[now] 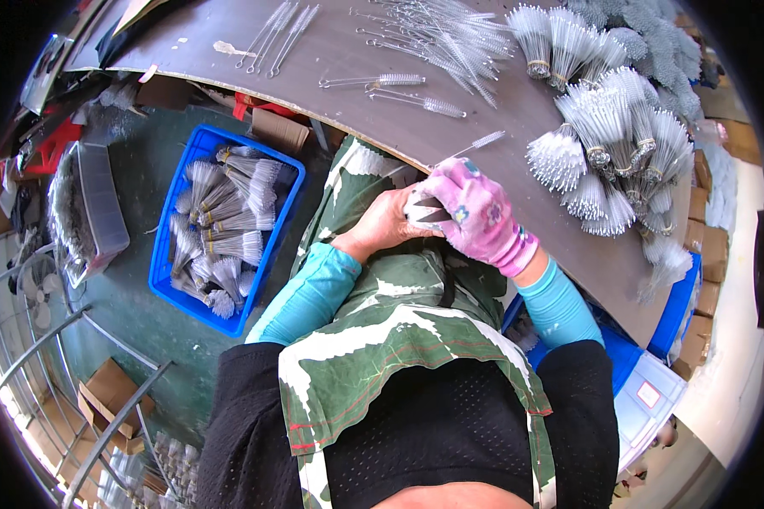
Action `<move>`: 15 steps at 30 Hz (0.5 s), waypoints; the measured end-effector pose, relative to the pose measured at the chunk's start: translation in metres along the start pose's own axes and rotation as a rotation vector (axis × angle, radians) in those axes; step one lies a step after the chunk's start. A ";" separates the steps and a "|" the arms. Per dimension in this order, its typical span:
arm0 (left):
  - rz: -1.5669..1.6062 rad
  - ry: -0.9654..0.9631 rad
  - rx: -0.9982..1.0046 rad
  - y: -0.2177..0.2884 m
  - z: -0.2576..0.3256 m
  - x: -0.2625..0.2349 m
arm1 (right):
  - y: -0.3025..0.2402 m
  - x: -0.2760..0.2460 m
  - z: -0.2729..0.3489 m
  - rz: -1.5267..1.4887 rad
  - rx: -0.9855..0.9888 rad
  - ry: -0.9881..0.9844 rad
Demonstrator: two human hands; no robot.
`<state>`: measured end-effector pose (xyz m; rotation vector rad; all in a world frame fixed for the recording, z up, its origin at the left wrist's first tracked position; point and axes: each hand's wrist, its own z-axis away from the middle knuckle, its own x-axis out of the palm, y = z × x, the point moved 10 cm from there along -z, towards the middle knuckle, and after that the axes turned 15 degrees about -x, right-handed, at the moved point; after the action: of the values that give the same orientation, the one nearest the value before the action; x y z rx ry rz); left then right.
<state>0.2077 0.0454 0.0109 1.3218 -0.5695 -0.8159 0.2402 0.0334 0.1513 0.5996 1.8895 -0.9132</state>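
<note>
A curved grey-brown worktable [518, 110] is running across the upper half of the frame, with a dull green floor lying below it at the left. Loose thin wire brushes [416, 34] are lying scattered at the top centre of the table, and banded bundles of white bristle brushes [607, 127] are piling up at the upper right. A blue plastic crate [165, 271] at centre left is holding more brush bundles. A brown cardboard box [110, 394] is sitting at the lower left, and a pale bin bearing a small white label [649, 394] is sitting at the lower right.

At the table's edge in the centre, the bare left hand [382, 225] is curling its fingers around a small bunch of brushes [424, 212]. The right hand [475, 212], in a pink flowered glove, is closing over the same bunch from the other side, fingers bent together on it, a single brush stem [475, 146] sticking up from them.
</note>
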 end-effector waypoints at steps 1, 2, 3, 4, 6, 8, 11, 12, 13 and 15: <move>-0.022 -0.002 0.003 0.000 0.001 0.001 | -0.004 0.000 0.001 -0.004 0.000 -0.001; 0.008 -0.026 0.015 0.000 0.000 0.003 | -0.005 -0.008 0.004 -0.011 0.022 0.075; 0.009 -0.027 0.011 -0.001 0.000 0.004 | -0.007 -0.015 0.008 -0.017 0.045 0.152; 0.010 -0.032 0.004 0.000 -0.001 0.005 | 0.000 -0.023 0.025 0.016 0.193 0.232; 0.070 -0.037 0.019 -0.005 0.005 0.003 | -0.012 -0.077 0.015 0.015 0.092 0.571; 0.029 -0.038 -0.034 -0.014 0.002 0.001 | 0.009 -0.086 0.024 -0.151 0.240 0.794; 0.139 -0.072 -0.023 -0.012 0.001 0.005 | 0.066 -0.065 0.064 -0.321 0.535 0.951; 0.236 -0.104 -0.015 -0.010 0.000 0.009 | 0.090 -0.055 0.086 -0.301 0.593 0.938; 0.238 -0.104 -0.017 -0.008 0.001 0.008 | 0.093 -0.051 0.088 -0.302 0.595 0.936; 0.213 -0.121 -0.021 -0.004 0.000 0.009 | 0.098 -0.047 0.097 -0.200 0.684 0.911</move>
<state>0.2123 0.0381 0.0058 1.1747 -0.7812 -0.7266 0.3832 0.0137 0.1302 1.4378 2.4310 -1.6239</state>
